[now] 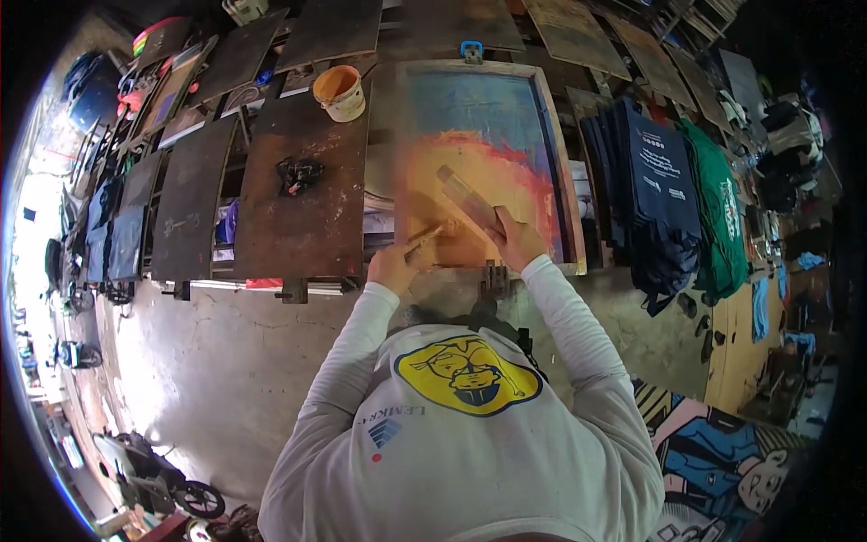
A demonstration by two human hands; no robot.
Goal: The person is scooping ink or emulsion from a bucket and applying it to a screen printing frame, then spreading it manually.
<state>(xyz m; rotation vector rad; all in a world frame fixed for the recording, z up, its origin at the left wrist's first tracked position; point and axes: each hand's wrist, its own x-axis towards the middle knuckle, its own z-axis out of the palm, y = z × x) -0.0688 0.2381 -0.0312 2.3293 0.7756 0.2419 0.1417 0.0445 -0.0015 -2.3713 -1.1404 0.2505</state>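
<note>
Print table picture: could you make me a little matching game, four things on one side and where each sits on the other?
Things:
1. bucket
2. squeegee
3. green shirts
4. black rag

Places:
A. hanging at the far right, beside the navy shirts
B. on the brown board left of the screen
C. on the screen, under the right hand
D. at the top edge of the brown board

Pairs: 1-D, 2-C, 3-A, 4-B
</note>
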